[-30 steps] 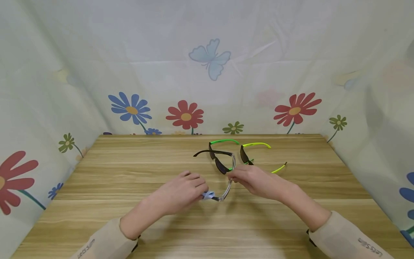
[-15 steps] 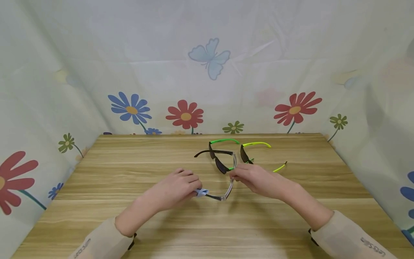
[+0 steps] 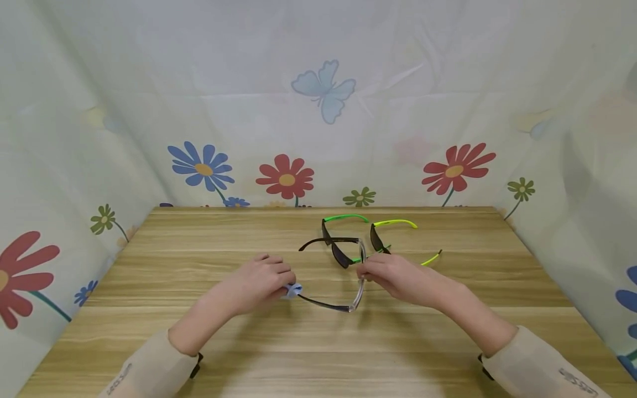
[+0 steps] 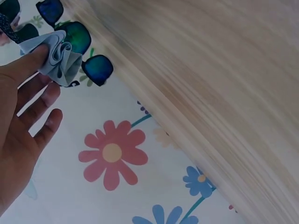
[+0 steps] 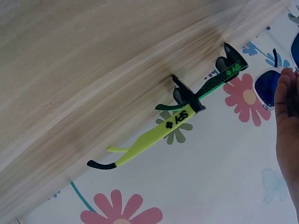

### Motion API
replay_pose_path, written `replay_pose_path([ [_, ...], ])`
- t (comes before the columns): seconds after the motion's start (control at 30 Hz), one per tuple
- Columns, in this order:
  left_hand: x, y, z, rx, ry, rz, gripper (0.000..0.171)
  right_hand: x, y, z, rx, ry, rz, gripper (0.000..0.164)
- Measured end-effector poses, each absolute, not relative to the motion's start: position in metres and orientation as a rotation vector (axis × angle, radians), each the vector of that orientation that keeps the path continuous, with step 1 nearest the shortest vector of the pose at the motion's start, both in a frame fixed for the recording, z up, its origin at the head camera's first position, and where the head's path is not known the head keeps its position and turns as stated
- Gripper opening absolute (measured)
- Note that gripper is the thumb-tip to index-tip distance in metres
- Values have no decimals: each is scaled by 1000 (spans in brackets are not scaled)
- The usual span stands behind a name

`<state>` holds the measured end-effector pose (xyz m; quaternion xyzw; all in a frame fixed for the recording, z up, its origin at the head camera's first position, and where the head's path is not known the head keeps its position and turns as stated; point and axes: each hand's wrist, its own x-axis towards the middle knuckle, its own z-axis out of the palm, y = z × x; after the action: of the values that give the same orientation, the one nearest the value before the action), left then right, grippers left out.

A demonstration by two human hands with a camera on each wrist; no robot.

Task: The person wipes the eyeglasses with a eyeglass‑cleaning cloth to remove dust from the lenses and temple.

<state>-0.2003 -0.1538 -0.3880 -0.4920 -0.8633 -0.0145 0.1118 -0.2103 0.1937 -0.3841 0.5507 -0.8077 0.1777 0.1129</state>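
In the head view, my left hand [image 3: 259, 284] pinches a crumpled light-blue cleaning cloth [image 3: 293, 290] at the end of a dark temple of the clear-framed sunglasses [image 3: 325, 305]. My right hand [image 3: 398, 279] grips the front of that frame near its middle, holding it above the table with both temples pointing left. The left wrist view shows the bunched cloth [image 4: 58, 58] between thumb and fingers, the other fingers loosely bent. At the right edge of the right wrist view, my right hand [image 5: 287, 130] partly covers the frame beside a dark blue lens [image 5: 267, 88].
Green-armed sunglasses [image 3: 341, 257] lie unfolded on the wooden table [image 3: 209, 237], partly behind the held pair. Yellow-armed sunglasses [image 3: 376, 237] lie to their right, close to my right hand. A flowered curtain [image 3: 229, 110] encloses the table's back and sides.
My left hand and the cloth have slid left along the near temple to its end, exposing more of it. My right hand and the frame have shifted slightly right.
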Motion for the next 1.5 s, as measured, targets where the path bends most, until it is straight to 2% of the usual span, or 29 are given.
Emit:
replay_pose_path([
  [0.37, -201, -161, -379, -1365, -2549, -23, 15, -211, 196, -386, 1647, -2351, 544, 25],
  [0.77, -183, -137, -362, -1475, -2499, -86, 15, -210, 191, -383, 1607, -2407, 533, 22],
  [1.5, -169, -101, -366, -1539, -2361, 7, 14, -208, 174, -382, 1571, -2350, 561, 18],
])
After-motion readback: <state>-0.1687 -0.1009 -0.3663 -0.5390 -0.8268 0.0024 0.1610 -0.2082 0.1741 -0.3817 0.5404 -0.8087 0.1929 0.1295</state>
